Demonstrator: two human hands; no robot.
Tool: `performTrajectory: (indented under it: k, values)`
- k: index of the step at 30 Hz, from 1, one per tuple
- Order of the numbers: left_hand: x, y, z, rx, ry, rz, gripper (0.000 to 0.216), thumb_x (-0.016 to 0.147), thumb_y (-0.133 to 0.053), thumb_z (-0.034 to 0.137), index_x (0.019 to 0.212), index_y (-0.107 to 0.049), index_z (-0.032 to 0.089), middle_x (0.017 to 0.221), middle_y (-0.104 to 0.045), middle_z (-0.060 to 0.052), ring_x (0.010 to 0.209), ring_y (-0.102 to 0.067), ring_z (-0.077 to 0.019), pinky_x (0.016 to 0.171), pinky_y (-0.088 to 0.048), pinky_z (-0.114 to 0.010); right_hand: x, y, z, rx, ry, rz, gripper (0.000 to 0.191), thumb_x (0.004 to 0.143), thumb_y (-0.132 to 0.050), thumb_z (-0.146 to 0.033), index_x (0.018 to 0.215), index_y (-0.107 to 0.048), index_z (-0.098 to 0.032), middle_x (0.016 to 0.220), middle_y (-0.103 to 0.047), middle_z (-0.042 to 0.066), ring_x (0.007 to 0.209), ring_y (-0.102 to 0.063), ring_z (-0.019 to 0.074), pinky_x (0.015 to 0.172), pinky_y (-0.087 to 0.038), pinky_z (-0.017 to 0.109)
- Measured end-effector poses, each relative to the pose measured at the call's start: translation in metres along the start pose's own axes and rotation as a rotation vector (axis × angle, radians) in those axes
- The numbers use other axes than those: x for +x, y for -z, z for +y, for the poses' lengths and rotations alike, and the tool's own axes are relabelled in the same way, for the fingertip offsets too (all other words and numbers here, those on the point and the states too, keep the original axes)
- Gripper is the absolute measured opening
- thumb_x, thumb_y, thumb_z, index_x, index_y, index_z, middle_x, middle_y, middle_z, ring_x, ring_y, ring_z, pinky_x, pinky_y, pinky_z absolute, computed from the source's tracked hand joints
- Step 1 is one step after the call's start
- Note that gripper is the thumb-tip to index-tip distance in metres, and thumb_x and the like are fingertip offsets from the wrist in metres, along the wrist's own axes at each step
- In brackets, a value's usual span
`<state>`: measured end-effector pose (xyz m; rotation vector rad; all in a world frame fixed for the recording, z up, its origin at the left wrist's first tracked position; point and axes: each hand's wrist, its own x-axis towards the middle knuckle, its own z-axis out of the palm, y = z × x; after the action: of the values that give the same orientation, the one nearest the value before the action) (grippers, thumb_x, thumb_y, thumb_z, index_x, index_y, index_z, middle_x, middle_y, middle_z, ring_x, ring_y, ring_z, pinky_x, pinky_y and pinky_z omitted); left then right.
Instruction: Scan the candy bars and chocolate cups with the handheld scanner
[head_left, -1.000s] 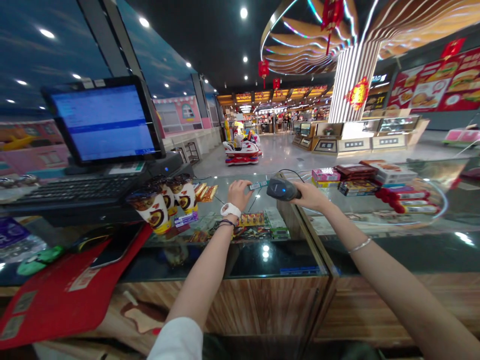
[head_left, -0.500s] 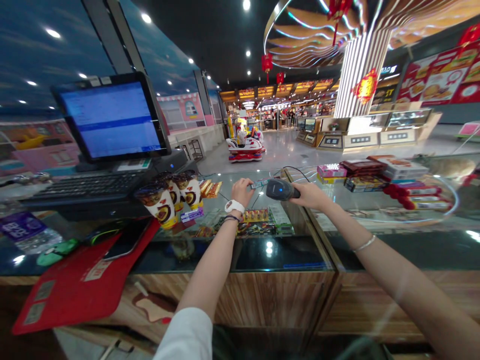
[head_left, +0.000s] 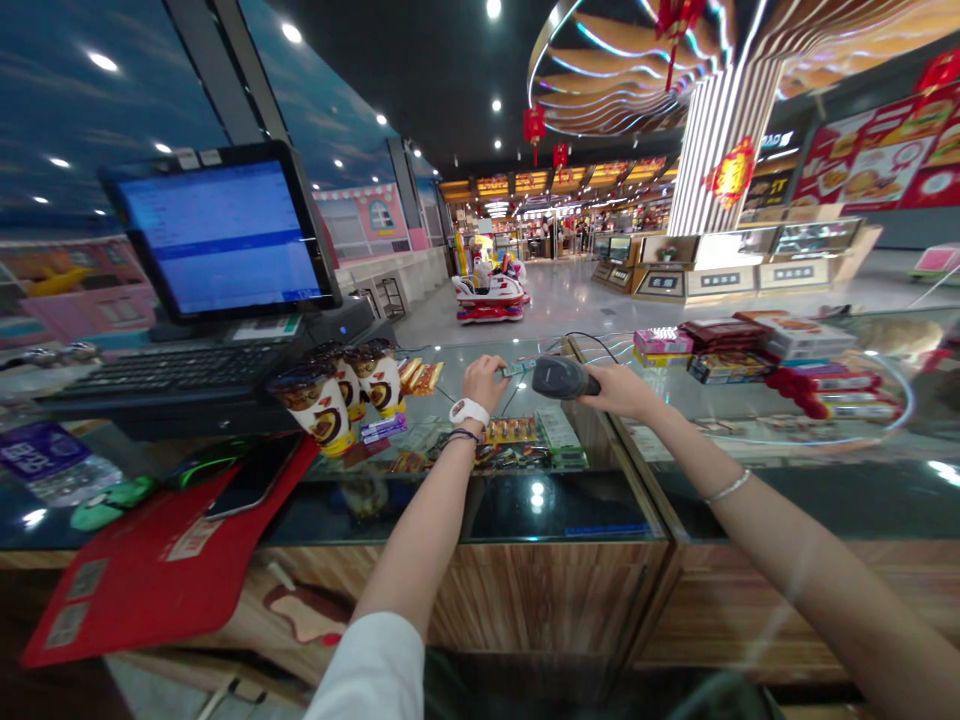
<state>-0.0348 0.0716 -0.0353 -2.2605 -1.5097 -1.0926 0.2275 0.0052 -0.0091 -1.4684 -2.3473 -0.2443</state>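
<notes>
My left hand (head_left: 484,382), with a white watch on the wrist, pinches a small flat pale-green packet (head_left: 517,369) above the glass counter. What the packet is I cannot make out. In my right hand (head_left: 619,391) is the handle of a dark barcode scanner (head_left: 559,378). The scanner's head is close to the packet's right end. Left of my left hand stand several snack cups (head_left: 382,384) with dark lids. A purple bar (head_left: 383,428) and some gold-wrapped snacks (head_left: 421,377) lie beside them.
A monitor (head_left: 221,235) and keyboard (head_left: 161,375) stand at the left. Near them lie a phone (head_left: 255,478), a red bag (head_left: 161,590) and a water bottle (head_left: 52,462). Boxed snacks (head_left: 727,350) and red tubes (head_left: 847,393) sit on the right counter.
The blue light on the scanner's head no longer shows. Both hands, the packet and the scanner stay almost in the same place.
</notes>
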Motion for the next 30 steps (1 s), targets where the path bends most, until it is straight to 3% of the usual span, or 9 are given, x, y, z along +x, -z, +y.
performTrajectory:
  k: [9,13,16,21,30]
  values:
    - [0.000,0.002,0.005,0.002,0.011,-0.013,0.012,0.082,-0.068,0.018,0.093,-0.065,0.023,0.097,-0.067,-0.004,0.093,-0.064,-0.0208,0.091,-0.047,-0.037,-0.002,-0.007,0.006,0.165,0.026,0.019,0.049,0.083,-0.061,-0.036,0.129,-0.054,-0.019,0.108,-0.074,0.011,0.092,-0.070,0.0298,0.071,-0.048,0.032]
    - [0.001,0.003,0.007,-0.002,0.009,-0.010,0.014,0.082,-0.069,0.016,0.094,-0.066,0.022,0.099,-0.067,-0.004,0.095,-0.064,-0.0204,0.092,-0.047,-0.036,0.001,-0.013,0.016,0.406,0.160,0.067,0.057,0.084,-0.055,-0.031,0.138,-0.045,-0.016,0.122,-0.067,0.012,0.108,-0.064,0.0288,0.089,-0.050,0.038]
    - [0.001,0.004,0.007,-0.008,0.003,-0.003,0.014,0.082,-0.069,0.017,0.095,-0.066,0.022,0.098,-0.067,-0.004,0.095,-0.064,-0.0202,0.092,-0.047,-0.035,0.007,-0.019,0.027,0.499,0.241,0.106,0.052,0.082,-0.057,-0.029,0.132,-0.052,-0.015,0.126,-0.063,0.012,0.116,-0.058,0.0289,0.099,-0.046,0.043]
    - [0.000,0.005,0.009,-0.021,0.007,0.003,0.015,0.082,-0.070,0.017,0.095,-0.066,0.021,0.099,-0.067,-0.004,0.096,-0.064,-0.0208,0.093,-0.046,-0.036,0.012,-0.028,0.052,0.473,0.308,0.022,0.048,0.068,-0.059,-0.012,0.115,-0.065,-0.015,0.112,-0.068,0.012,0.106,-0.062,0.0272,0.095,-0.048,0.040]
    - [0.001,0.012,0.014,-0.028,-0.011,-0.005,0.013,0.082,-0.069,0.015,0.094,-0.066,0.021,0.097,-0.067,-0.004,0.096,-0.064,-0.0211,0.091,-0.047,-0.035,0.014,-0.053,0.095,0.460,0.260,-0.108,0.050,0.064,-0.057,-0.007,0.111,-0.072,-0.016,0.110,-0.073,0.010,0.103,-0.066,0.0255,0.093,-0.049,0.037]
